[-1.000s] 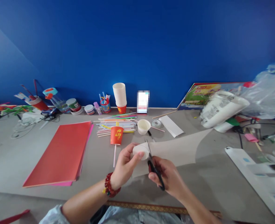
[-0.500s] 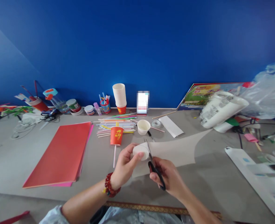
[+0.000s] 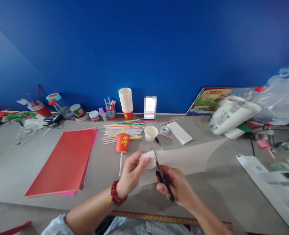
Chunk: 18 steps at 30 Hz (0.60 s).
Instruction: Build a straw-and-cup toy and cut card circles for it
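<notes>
Between the thumb and fingers of my left hand is a round white paper piece. My right hand grips the black handles of a pair of scissors, whose blades point up along the right edge of the round piece. A large white paper sheet extends to the right beneath the scissors. An upside-down red paper cup with a striped straw under it is just beyond my left hand. Behind my hands stands a small white cup.
Red paper sheets lie at the left. Straws, stacked cups and a pen holder are farther back. A white roll in plastic and a white tray are at the right.
The round piece has shifted and tilted slightly in my left hand. The far right end of the white sheet has moved a little outward. My right hand has barely moved.
</notes>
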Each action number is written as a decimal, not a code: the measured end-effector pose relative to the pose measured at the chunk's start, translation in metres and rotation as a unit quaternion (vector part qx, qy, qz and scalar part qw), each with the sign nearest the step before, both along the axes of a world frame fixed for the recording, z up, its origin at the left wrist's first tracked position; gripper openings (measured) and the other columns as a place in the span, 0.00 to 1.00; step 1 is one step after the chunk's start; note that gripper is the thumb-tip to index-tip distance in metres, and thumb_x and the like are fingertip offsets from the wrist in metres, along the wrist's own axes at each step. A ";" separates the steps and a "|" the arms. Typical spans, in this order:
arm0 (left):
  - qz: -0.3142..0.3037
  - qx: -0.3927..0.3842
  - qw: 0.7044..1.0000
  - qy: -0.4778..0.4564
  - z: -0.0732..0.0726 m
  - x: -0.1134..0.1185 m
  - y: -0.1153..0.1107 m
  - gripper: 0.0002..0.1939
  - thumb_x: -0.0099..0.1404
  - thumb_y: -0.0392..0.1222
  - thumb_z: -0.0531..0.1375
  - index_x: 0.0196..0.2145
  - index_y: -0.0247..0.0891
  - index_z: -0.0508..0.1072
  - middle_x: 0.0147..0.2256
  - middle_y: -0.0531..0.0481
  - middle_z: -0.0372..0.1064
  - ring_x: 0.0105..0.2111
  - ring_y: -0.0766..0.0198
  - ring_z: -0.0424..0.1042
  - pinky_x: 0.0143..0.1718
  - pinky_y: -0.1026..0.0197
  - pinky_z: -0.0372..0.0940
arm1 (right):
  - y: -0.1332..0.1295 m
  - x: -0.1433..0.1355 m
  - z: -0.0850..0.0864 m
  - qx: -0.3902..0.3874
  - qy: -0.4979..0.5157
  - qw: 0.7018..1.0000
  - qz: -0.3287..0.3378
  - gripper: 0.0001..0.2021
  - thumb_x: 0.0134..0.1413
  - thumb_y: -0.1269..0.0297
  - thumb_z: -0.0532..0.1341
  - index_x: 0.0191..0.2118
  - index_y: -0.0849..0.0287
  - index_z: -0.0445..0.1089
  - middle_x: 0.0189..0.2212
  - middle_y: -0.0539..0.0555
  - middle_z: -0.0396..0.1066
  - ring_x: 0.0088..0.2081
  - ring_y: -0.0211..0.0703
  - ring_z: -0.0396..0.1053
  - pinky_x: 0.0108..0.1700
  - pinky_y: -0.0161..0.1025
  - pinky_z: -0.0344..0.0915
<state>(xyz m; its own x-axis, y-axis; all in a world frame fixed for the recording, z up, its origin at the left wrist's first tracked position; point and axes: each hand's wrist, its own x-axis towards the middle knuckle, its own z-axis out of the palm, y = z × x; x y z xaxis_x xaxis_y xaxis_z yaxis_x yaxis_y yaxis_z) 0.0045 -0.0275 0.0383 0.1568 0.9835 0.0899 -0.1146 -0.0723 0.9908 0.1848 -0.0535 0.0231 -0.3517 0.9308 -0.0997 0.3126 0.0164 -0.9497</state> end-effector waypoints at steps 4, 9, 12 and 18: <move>-0.001 0.012 1.000 0.010 0.001 0.000 0.000 0.16 0.67 0.51 0.59 0.30 0.35 0.73 0.31 0.50 0.70 0.30 0.66 0.64 0.32 0.65 0.61 | 0.002 0.003 0.002 0.008 -0.007 1.000 0.011 0.26 0.46 0.36 0.63 0.24 0.57 0.60 0.17 0.45 0.58 0.19 0.34 0.53 0.20 0.32 0.49; 0.000 0.019 1.000 0.019 0.003 0.000 0.001 0.15 0.67 0.50 0.58 0.30 0.35 0.73 0.31 0.50 0.69 0.30 0.65 0.64 0.33 0.65 0.61 | 0.004 0.005 0.004 0.034 -0.028 0.999 0.016 0.28 0.47 0.33 0.60 0.24 0.57 0.60 0.18 0.46 0.57 0.20 0.34 0.52 0.22 0.33 0.48; 0.000 0.018 1.000 0.020 0.005 0.000 0.001 0.15 0.67 0.51 0.58 0.30 0.35 0.72 0.29 0.51 0.68 0.29 0.66 0.63 0.32 0.65 0.61 | 0.004 0.005 0.005 0.042 -0.027 0.999 0.016 0.30 0.47 0.30 0.58 0.23 0.57 0.59 0.18 0.45 0.56 0.21 0.34 0.50 0.22 0.33 0.47; -0.008 0.022 0.999 0.022 0.003 0.001 0.001 0.15 0.68 0.49 0.58 0.30 0.35 0.71 0.29 0.51 0.67 0.29 0.66 0.61 0.32 0.65 0.59 | 0.004 0.005 0.009 0.054 -0.034 0.998 0.011 0.33 0.44 0.26 0.55 0.21 0.57 0.58 0.18 0.46 0.55 0.21 0.35 0.50 0.23 0.34 0.47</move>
